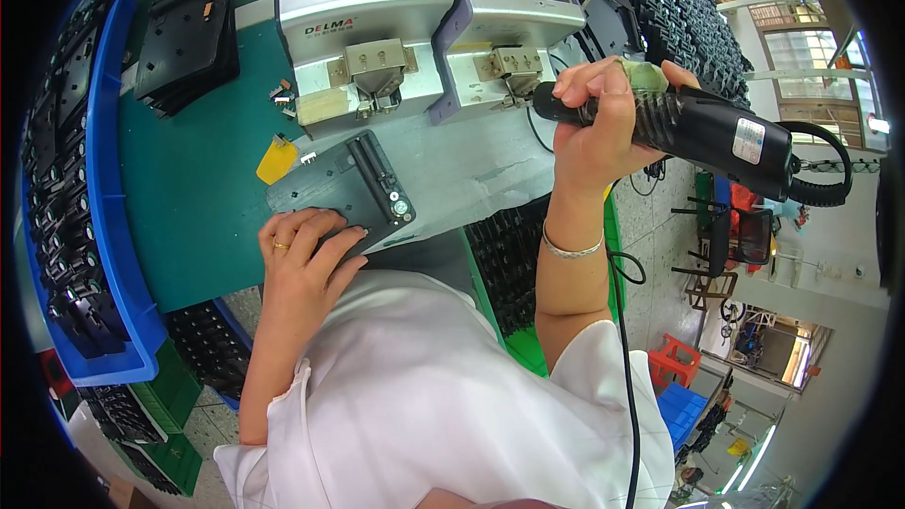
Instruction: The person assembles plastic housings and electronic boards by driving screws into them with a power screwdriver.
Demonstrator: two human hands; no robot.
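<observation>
1. My left hand (300, 250) lies flat, palm down, fingers spread and pressing forward, a ring on one finger.
2. My left forearm runs bare down to my white sleeve.
3. My right hand (599, 123) is raised, fingers curled tight in a grip.
4. My right wrist, with a thin bracelet, is upright, elbow bent.

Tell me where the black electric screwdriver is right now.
In the head view, the black electric screwdriver is upper right, gripped in the right hand, its tip near the grey screw feeder machines.
</observation>
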